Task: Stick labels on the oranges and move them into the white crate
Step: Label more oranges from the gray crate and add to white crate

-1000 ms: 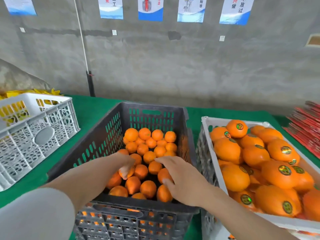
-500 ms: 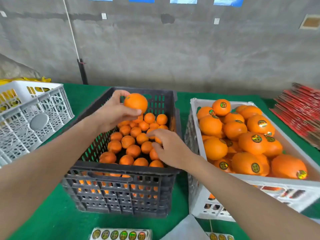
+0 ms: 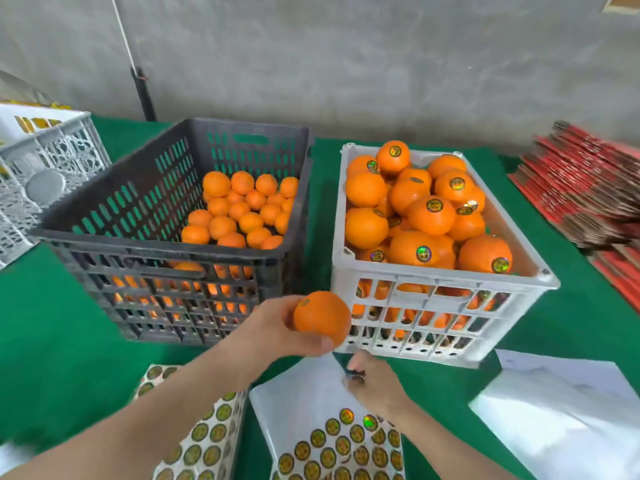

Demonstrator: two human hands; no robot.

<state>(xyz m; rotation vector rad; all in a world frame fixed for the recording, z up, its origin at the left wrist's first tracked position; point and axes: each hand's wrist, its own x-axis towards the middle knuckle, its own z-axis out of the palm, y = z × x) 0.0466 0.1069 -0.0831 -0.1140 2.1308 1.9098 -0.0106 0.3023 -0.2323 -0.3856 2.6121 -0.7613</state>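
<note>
Orange fruit (image 3: 322, 315) gripped in left hand (image 3: 277, 327), right hand (image 3: 375, 384) below pinching a label (image 3: 356, 376) above sticker sheet (image 3: 311, 403), white crate (image 3: 443, 296) beyond.

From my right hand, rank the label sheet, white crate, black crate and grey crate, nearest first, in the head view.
1. Label sheet, under the right hand.
2. White crate, just beyond the hand.
3. Black crate, ahead to the left.
4. Grey crate, far left.
</note>
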